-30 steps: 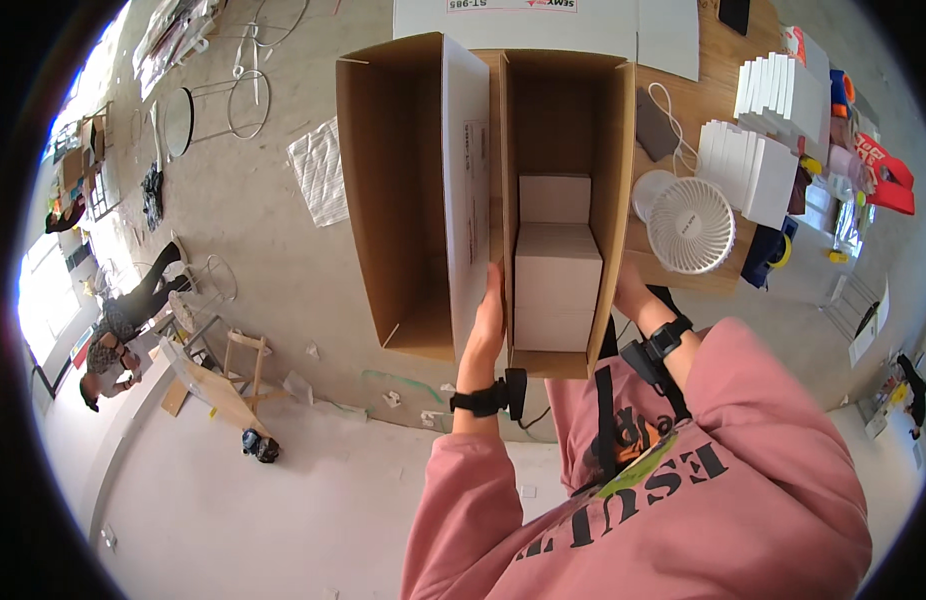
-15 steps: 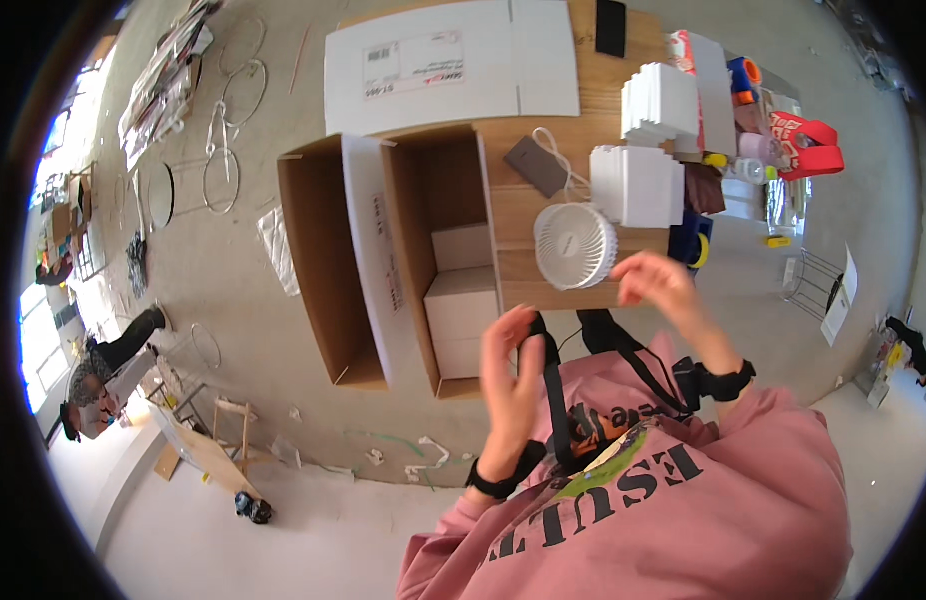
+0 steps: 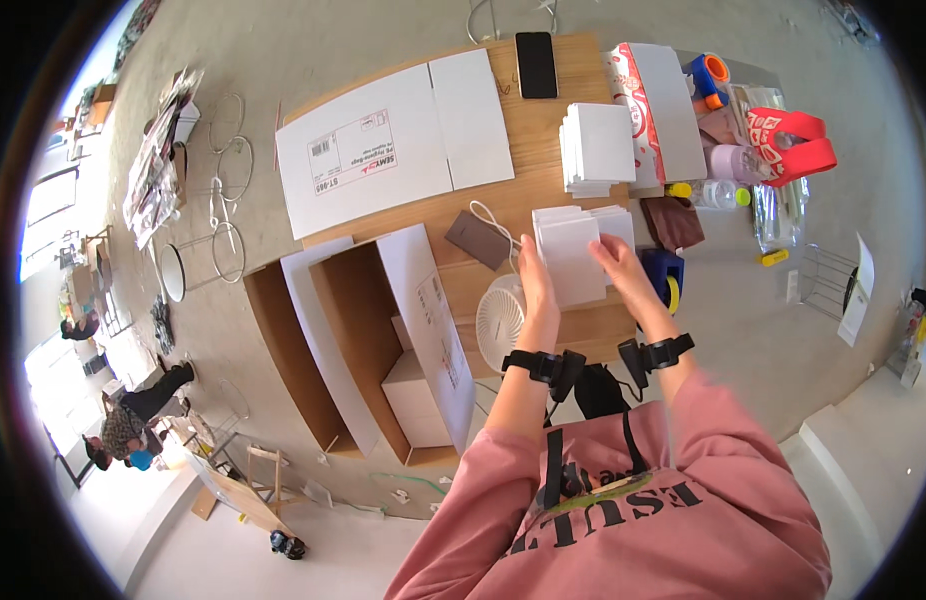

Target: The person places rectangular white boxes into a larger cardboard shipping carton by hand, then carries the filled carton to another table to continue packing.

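Both hands on a stack of flat white cardboard sheets [image 3: 575, 255] lying on the wooden bench [image 3: 543, 130], just past centre toward 1 o'clock. Left hand [image 3: 535, 282] along the stack's near-left edge, fingers [image 3: 528, 255] pressed flat against it and closed on that edge. Right hand [image 3: 620, 270] laid over the stack's right corner, fingers [image 3: 605, 245] curled on the top sheet, gripping it. Black bands on both wrists, pink sleeves running in from 6 o'clock.

Just beside the left hand at 7 o'clock of the stack, a small round white fan [image 3: 500, 320], lying face up at the bench's near edge. At 9 o'clock of the stack, a dark grey flat pouch [image 3: 480, 238] with a white cord [image 3: 493, 220] looping over it. At 12 o'clock, a second pile of white sheets [image 3: 595, 148], apart from the first. Further toward 12, a black phone [image 3: 536, 64]. At 10 o'clock, a large flattened white carton [image 3: 393, 150] covering the bench's far-left part. At 3 o'clock, a brown cloth [image 3: 673, 220] and below it a blue tape dispenser [image 3: 666, 275], partly hidden by the right hand.

On the floor at 8 o'clock, an open brown cardboard box [image 3: 353, 340] with white flaps, holding small white boxes [image 3: 418, 395] inside.
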Demonstrator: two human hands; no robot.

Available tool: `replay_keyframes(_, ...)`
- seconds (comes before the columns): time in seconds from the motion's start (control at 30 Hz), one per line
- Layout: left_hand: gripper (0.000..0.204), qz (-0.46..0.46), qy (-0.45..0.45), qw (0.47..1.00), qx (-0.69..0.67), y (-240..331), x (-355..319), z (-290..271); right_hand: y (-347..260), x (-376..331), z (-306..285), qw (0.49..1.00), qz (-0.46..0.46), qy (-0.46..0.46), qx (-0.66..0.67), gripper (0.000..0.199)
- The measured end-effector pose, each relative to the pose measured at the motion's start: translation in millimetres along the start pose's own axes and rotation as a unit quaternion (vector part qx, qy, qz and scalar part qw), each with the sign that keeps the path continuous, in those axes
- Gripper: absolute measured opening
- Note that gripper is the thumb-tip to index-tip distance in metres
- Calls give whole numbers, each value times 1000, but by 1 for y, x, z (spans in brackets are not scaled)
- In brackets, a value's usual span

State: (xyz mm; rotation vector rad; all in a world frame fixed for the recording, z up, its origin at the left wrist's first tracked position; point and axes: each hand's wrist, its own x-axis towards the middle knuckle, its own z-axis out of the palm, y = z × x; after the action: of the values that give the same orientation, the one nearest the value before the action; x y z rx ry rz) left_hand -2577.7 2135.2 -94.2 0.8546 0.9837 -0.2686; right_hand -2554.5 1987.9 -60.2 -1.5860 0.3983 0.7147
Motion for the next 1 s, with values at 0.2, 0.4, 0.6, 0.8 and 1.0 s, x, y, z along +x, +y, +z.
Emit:
replay_keyframes(0.2, 63, -46, 7, 999, 8, 1, 7, 9, -4, 10, 11, 997, -30, 45, -62, 61)
replay_keyframes(0.4, 65, -67, 23, 997, 21, 13, -3, 10, -8, 12, 26, 996, -70, 42, 32, 46)
replay_keyframes(0.6, 68, -13, 28, 999, 23, 11, -20, 7, -4, -3, 29, 994, -62, 63, 59, 63)
replay_keyframes(0.8, 58, 53, 0, 999, 13, 26, -95, 17, -45, -58, 17, 986, -141, -20, 82, 90)
replay_keyframes(1.0, 61, 87, -6, 987, -132, 13, -179, -20, -99, -121, 34, 976, -190, -94, 44, 109)
